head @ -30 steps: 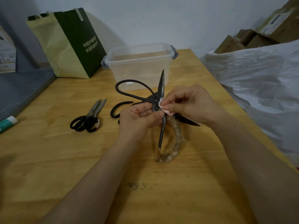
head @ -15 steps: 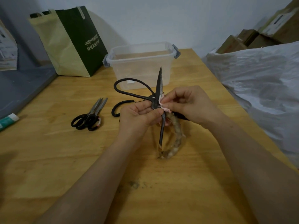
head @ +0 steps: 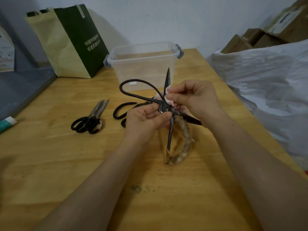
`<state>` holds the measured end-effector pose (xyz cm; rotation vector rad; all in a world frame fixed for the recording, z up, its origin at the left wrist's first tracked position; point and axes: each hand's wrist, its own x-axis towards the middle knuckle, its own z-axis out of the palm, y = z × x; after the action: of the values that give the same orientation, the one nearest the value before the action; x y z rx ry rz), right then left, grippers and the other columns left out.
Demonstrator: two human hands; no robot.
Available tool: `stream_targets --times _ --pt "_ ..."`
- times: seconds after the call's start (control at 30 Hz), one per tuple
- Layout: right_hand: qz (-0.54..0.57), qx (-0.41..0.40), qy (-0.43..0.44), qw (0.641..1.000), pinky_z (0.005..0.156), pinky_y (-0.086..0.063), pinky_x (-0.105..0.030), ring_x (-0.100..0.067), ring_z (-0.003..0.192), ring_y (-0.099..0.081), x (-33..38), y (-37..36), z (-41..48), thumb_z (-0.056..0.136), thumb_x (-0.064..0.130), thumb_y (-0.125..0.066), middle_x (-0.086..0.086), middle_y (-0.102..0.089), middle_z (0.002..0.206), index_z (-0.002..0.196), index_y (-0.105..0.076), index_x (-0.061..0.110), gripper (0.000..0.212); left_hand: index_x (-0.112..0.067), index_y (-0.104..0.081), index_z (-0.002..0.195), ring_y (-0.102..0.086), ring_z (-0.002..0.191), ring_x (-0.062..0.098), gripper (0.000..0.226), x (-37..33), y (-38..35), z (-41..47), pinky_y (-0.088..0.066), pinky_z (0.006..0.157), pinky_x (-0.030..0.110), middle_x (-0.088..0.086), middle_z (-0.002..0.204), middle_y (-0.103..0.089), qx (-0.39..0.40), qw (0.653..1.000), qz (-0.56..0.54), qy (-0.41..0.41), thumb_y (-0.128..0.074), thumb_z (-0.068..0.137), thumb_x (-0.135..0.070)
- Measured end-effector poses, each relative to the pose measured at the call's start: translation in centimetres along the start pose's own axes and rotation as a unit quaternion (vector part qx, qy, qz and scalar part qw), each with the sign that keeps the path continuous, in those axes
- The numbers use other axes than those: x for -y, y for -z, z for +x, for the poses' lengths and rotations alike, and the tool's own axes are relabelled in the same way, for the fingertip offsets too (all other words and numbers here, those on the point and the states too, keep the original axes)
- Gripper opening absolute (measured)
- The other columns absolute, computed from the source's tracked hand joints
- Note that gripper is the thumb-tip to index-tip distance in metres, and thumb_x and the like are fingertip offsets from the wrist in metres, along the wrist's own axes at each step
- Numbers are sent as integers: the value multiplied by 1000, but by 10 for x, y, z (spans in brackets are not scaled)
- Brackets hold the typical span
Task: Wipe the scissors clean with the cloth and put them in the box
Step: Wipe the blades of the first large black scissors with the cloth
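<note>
Two-handed wiping above mid-surface. Grips large black iron scissors point(head: 166, 82) at the pivot with left hand point(head: 146, 120), fingers curled, blades splayed wide. Pinches crumpled pink-white cloth point(head: 168, 99) round the upright blade with right hand point(head: 195, 97), just above the pivot. Points that blade's long axis away, tip toward the open-topped clear plastic box point(head: 141, 47) directly behind. Probably calls for a short forward carry, right hand nearer. Bare wooden surface point(head: 166, 197) around; smaller black-handled scissors point(head: 90, 120) well left.

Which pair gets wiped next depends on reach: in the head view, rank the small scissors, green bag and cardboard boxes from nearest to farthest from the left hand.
1. small scissors, on the table just left of the left hand.
2. green bag, standing back left.
3. cardboard boxes, far back right.
</note>
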<state>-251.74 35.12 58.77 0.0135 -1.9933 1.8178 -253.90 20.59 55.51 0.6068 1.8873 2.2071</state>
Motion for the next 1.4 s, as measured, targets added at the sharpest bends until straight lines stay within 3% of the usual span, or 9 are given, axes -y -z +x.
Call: stream_targets --times 0.1,0.23,0.43,0.63,0.8,1.0,1.13,1.3,1.4 --pt "24 25 -2 999 56 -50 -13 0 55 -63 2 5 1 72 -11 -72 6 -69 65 77 -67 4 16 -4 -69 94 -72 73 17 21 0 -2 1 -57 62 24 6 79 -75 -4 1000 -7 0 -69 76 8" --pt "-18 122 -18 992 60 -50 -11 -1 65 -67 7 14 -3 69 -15 -71 8 -71 64 77 -68 2 19 3 -69 100 -72 70 25 23 -5 1 -1 -57 60 27 15 87 -74 1 1000 -23 -12 -69 77 6" --pt "15 11 12 1000 56 -50 -14 -4 58 -64 6 8 2 69 -8 -75 6 -70 65 73 -68 7 16 -4 -70 93 -72 72 16 22 -5 -4 -1 -58 62 25 6 77 -75 -1 1000 -1 -12 -70 75 9" --pt "-34 103 -11 994 61 -51 -13 -2 63 -66 3 16 -2 66 -8 -76 8 -71 66 71 -69 6 16 -2 -70 94 -72 73 23 21 -7 0 -2 -60 64 32 13 85 -74 -6 1000 -23 -10 -69 75 8" --pt "23 -14 18 999 55 -51 -17 -7 52 -61 3 11 5 69 -2 -77 4 -71 65 71 -69 13 17 -5 -70 92 -72 73 16 22 -4 -7 -3 -57 62 23 6 80 -75 10 1000 -4 2 -70 75 9" --pt "-10 85 -19 996 62 -53 -17 -6 64 -68 0 14 -1 55 9 -79 6 -72 68 67 -70 11 15 1 -69 98 -72 78 28 23 -6 0 0 -61 70 39 16 88 -74 -11 1000 -17 -5 -70 76 7" --pt "29 -6 13 999 56 -51 -16 -4 55 -63 1 8 6 68 -3 -77 7 -71 67 72 -69 10 16 -7 -70 90 -72 74 16 22 -6 -3 -2 -58 63 24 5 80 -75 9 1000 -5 -8 -69 76 9" --pt "5 92 -23 995 60 -52 -15 -6 61 -67 -1 17 0 63 -1 -77 4 -72 66 70 -68 7 14 -6 -70 92 -72 73 19 22 -6 0 -1 -59 63 27 8 81 -75 -2 1000 -19 -11 -69 75 8" --pt "18 49 0 999 56 -50 -14 -5 58 -65 1 11 2 66 -4 -76 6 -72 68 71 -69 9 16 -4 -69 95 -72 73 18 24 -7 0 0 -58 62 24 8 81 -75 5 1000 -16 -10 -70 74 8"
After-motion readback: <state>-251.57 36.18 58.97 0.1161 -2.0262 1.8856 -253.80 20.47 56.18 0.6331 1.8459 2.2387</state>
